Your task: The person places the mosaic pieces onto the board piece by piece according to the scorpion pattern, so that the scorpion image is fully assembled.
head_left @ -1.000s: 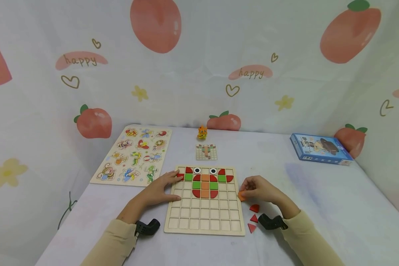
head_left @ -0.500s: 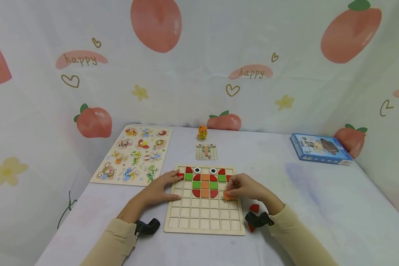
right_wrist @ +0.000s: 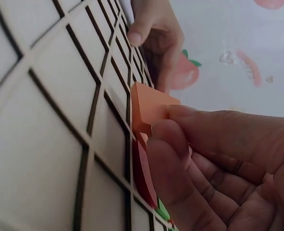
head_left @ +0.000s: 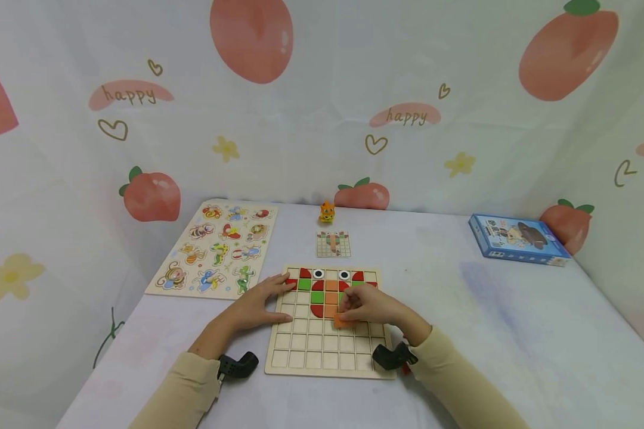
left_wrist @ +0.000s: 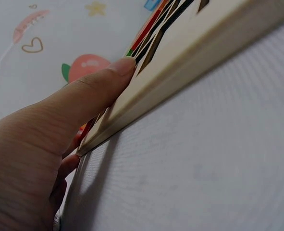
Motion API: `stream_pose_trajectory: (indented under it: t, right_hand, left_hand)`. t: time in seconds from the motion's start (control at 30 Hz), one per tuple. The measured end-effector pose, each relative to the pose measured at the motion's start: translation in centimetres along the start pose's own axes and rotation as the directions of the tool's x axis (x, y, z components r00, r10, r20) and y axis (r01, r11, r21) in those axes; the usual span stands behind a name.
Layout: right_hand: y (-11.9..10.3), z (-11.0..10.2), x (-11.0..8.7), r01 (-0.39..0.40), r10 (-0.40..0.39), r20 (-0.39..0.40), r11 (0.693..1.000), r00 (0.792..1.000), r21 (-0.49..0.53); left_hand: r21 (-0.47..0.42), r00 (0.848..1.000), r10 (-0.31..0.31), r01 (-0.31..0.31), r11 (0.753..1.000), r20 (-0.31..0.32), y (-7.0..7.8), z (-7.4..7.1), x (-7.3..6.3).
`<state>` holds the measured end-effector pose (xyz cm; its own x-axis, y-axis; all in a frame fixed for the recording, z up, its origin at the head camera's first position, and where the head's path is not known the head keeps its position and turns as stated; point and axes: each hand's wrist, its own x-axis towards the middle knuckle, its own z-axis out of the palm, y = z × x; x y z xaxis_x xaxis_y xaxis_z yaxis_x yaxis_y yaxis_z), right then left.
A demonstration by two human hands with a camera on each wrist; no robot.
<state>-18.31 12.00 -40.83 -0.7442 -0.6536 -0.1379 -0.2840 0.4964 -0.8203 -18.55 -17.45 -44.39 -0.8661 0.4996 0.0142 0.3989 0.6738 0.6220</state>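
My right hand (head_left: pixel 372 307) pinches an orange square tile (head_left: pixel 343 322) between thumb and fingers, low over the wooden grid board (head_left: pixel 313 360). In the right wrist view the orange tile (right_wrist: pixel 151 103) is tilted, one edge close to the grid lines. It is just below the column of orange squares (head_left: pixel 331 298) set in the board among red rounded pieces, green squares and two eye discs (head_left: pixel 318 274). My left hand (head_left: pixel 254 305) rests at the board's left edge. Its thumb (left_wrist: pixel 96 91) lies on the rim with the fingers spread farther up.
Red pieces (head_left: pixel 406 369) lie right of the board, mostly hidden by my right wrist. Behind the board are a small pattern card (head_left: pixel 333 244) and an orange toy figure (head_left: pixel 327 213). An insect picture board (head_left: pixel 214 253) lies left, a blue box (head_left: pixel 520 239) back right.
My right hand has carried the orange tile leftward from beside the board's right edge to just below its orange column. My left hand has stayed in place.
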Motion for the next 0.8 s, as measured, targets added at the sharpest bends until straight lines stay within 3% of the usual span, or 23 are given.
stream_pose_trajectory:
  t: [0.27, 0.8]
  right_hand:
    - [-0.1, 1.4, 0.7, -0.015, 0.015, 0.011, 0.999, 1.000, 0.039]
    - [-0.1, 2.5, 0.7, -0.019, 0.015, -0.064, 0.998, 0.998, -0.066]
  left_hand:
    - [0.001, 1.000, -0.003, 0.003, 1.000, -0.005, 0.0, 0.0, 0.0]
    - [0.008, 1.000, 0.005, -0.005, 1.000, -0.005, 0.0, 0.0, 0.0]
